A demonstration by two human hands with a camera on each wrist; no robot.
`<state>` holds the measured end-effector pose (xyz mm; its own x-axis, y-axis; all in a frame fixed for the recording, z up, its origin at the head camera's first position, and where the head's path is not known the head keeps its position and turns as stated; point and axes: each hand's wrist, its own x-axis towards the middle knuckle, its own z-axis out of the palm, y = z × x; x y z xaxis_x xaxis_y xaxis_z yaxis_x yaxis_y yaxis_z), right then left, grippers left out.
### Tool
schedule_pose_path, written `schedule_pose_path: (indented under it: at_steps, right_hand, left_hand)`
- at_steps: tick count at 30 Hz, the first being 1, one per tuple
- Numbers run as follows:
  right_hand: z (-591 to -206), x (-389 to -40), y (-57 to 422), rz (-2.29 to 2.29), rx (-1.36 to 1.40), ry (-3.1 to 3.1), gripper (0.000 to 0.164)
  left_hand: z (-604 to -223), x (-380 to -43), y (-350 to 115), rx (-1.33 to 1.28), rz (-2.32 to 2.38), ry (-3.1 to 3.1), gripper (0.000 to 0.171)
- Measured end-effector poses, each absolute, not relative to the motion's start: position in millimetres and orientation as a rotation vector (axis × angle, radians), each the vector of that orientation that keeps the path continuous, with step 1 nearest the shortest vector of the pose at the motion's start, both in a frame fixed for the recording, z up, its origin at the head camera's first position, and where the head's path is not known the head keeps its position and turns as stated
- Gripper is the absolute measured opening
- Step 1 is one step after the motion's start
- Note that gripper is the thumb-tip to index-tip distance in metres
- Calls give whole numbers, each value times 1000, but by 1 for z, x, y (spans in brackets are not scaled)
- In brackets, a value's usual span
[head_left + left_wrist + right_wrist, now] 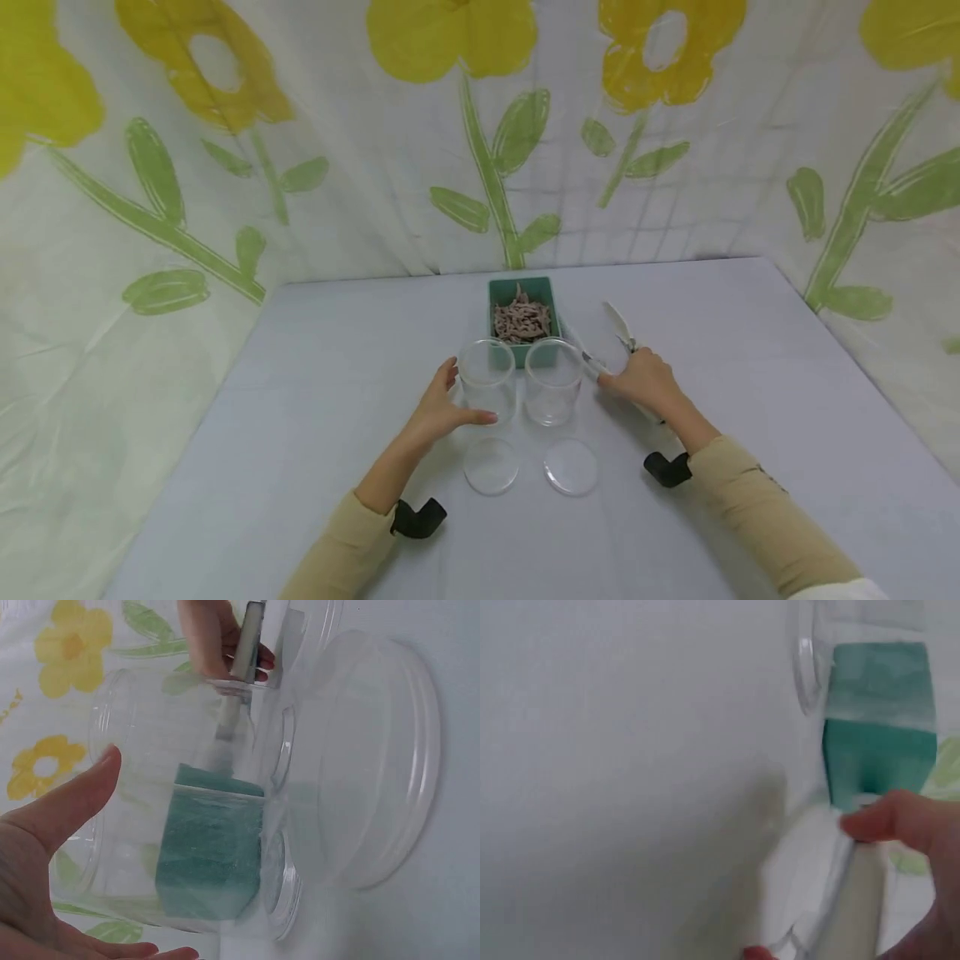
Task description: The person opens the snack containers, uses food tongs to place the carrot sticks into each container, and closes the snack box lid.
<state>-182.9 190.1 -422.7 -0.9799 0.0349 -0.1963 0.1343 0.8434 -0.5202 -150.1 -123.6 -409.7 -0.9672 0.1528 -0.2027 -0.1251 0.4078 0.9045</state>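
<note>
My left hand [442,408] is spread beside the left clear jar [487,392], its thumb in front and its fingers along the far left side. Whether they touch the jar, I cannot tell. In the left wrist view, thumb and fingers stand wide apart around the see-through wall. A second clear jar [553,392] stands just right of the first, both without lids. My right hand [647,382] grips a pair of metal tongs [621,325] with pale handles, their two arms spread apart and pointing away. The handle [851,900] lies under the thumb in the right wrist view.
Behind the jars sits a green container [557,312] filled with brownish, twig-like pieces [521,321]. Two round clear lids lie nearer me, a left lid [491,467] and a right lid [572,467]. A flower-printed curtain [360,183] hangs behind the white table [315,400].
</note>
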Motion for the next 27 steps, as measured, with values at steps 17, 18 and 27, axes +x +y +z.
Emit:
schedule_pose_path:
  at_steps: [17,18,27]
  right_hand:
    - [-404,-193,222,-872,70,3037,94]
    - [-399,-196,224,-871,39,3048,89]
    - [-343,-221,214,-296,-382,3114,99]
  left_hand:
    - [-415,-159,-113,-100,1746,2505,75]
    - [-414,-159,-114,-100,1759,2536,74]
    - [-411,-159,-121,-69,1590,2782,83]
